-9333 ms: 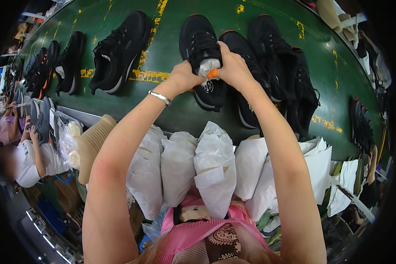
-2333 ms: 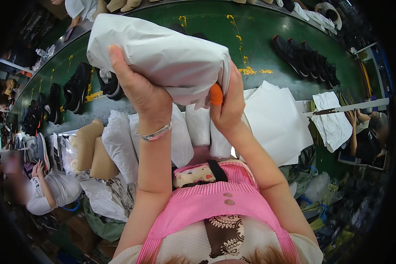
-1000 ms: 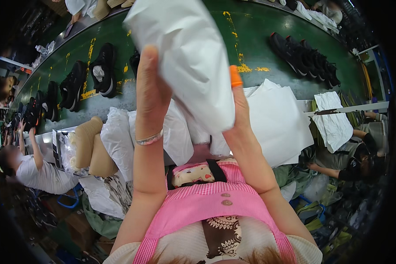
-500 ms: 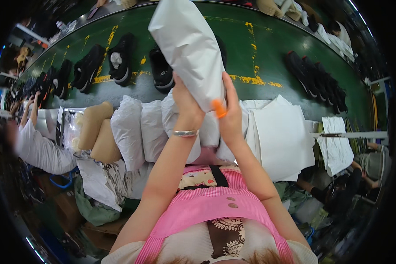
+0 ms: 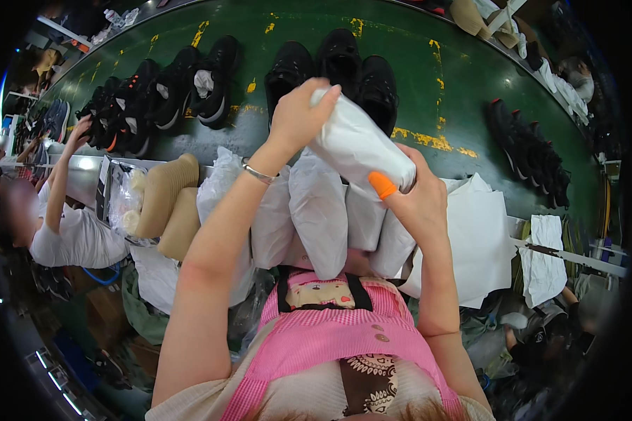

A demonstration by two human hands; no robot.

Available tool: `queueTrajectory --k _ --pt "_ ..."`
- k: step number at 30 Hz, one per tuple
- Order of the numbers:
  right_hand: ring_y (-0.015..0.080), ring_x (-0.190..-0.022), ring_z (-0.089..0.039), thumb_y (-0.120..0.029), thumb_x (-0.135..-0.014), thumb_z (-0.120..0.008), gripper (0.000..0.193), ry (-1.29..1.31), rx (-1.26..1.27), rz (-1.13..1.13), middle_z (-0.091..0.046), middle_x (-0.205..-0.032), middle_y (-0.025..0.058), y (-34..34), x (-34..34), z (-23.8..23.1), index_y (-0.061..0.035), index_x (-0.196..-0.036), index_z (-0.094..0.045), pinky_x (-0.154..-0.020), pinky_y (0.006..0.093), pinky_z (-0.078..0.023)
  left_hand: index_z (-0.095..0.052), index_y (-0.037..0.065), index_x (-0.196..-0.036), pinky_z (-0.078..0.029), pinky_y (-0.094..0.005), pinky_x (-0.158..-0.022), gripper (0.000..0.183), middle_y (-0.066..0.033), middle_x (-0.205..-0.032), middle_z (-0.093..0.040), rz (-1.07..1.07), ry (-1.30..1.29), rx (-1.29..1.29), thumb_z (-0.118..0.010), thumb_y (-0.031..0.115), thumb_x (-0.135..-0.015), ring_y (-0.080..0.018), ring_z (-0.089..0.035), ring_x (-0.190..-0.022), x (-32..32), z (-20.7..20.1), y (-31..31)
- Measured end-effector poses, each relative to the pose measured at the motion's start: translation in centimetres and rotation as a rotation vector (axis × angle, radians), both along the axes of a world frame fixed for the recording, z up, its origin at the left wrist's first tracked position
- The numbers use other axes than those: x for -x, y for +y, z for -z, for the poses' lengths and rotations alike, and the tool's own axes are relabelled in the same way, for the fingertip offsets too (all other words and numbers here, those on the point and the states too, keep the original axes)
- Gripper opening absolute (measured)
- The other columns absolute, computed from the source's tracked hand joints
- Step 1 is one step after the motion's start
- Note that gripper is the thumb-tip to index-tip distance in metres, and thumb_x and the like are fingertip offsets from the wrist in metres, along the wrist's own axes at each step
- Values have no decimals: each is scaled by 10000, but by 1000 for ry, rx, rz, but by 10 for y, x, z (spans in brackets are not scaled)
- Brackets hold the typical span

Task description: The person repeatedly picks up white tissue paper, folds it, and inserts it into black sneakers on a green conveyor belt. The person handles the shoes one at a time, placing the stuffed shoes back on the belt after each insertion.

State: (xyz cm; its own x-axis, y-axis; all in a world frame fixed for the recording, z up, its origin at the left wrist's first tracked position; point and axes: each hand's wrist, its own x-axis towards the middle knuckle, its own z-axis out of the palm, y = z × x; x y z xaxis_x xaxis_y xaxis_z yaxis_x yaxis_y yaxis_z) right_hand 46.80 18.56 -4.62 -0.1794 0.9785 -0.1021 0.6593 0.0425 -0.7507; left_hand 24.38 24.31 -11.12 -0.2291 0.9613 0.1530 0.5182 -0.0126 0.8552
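Observation:
A white paper-wrapped bundle [image 5: 364, 146] is held slantwise in front of me, over the near edge of the green surface. My left hand [image 5: 300, 116] is closed round its upper left end, thumb on top. At its lower right end my right hand [image 5: 423, 203] grips it, with an orange finger cover [image 5: 382, 185] on the thumb. What is inside the paper is hidden. Just below, a row of similar white wrapped bundles [image 5: 318, 214] stands against my pink apron [image 5: 316, 335]. Black shoes [image 5: 339, 59] stand right behind the held bundle.
More black shoes line the green conveyor [image 5: 439, 70] at left and right. Beside the bundles lie tan foot-shaped forms [image 5: 167, 193] and a stack of white paper sheets [image 5: 474, 242]. At the left edge a co-worker in a white shirt [image 5: 77, 235] reaches toward the shoes.
The long white paper shape has become a shorter, rounder bundle and come down closer to me. My left hand has moved to its upper end. Shoes on the conveyor appear shifted rightward.

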Motion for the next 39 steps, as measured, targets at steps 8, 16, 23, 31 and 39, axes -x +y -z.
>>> queueTrajectory --k 8,16,23,31,39 --pt "324 -770 -668 -382 -663 -835 713 -175 -289 -245 -682 -892 134 12 64 30 -89 -1233 -522 -694 395 -538 -673 -63 -1053 -513 -320 -758 384 -82 -916 -688 -266 -755 544 -653 297 -923 -147 -631 -863 74 72 2" --pt "375 -751 -685 -480 -689 -783 683 -122 60 -128 -695 -855 192 43 83 56 -21 -1127 -529 -647 432 -535 -433 154 -1442 -529 -436 -780 666 -211 -936 -691 -97 620 285 -682 205 -826 -380 -656 -933 134 120 75" --pt "408 -809 -687 -485 -696 -779 725 -193 113 27 -695 -859 221 61 50 62 30 -1131 -513 -722 454 -537 -561 187 -1355 -520 -449 -810 565 -247 -942 -676 40 122 203 -600 76 -802 -416 -645 -846 84 132 98" --pt "409 -818 -690 -517 -717 -719 740 -309 155 17 -686 -862 269 84 63 60 90 -1107 -554 -741 452 -538 -464 266 -1433 -521 -391 -600 639 -88 -790 -680 69 976 269 -685 220 -836 -296 -681 -696 86 108 77" --pt "400 -810 -695 -525 -715 -710 718 -356 173 -68 -693 -806 246 89 101 39 108 -1029 -581 -766 457 -541 -599 214 -1296 -535 -416 -649 518 -113 -829 -698 180 863 169 -722 205 -793 -306 -682 -730 105 117 81"
